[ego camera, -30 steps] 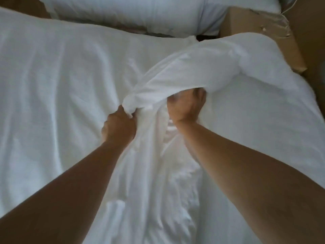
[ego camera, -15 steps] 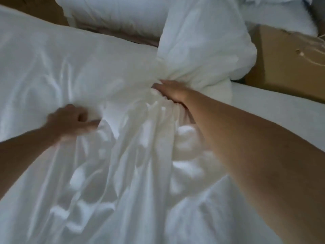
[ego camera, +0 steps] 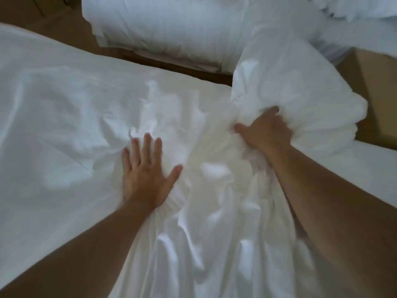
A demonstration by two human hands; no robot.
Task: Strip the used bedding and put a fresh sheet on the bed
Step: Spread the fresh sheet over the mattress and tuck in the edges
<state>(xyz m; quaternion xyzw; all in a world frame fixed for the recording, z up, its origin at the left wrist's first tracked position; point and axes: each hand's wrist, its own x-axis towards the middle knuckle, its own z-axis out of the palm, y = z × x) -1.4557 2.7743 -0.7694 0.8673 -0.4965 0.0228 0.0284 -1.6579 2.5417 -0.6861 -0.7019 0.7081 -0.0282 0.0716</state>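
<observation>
White sheet [ego camera: 64, 100] covers the bed across the left and centre of the frame. Its far edge runs diagonally toward a brown box [ego camera: 376, 87] at right, with a narrow brown gap before the pillows [ego camera: 171, 29] at top. My left hand [ego camera: 146, 175] presses flat on it, fingers spread. My right hand [ego camera: 266, 132] grips a bunched fistful, creases fanning toward lower centre.
</observation>
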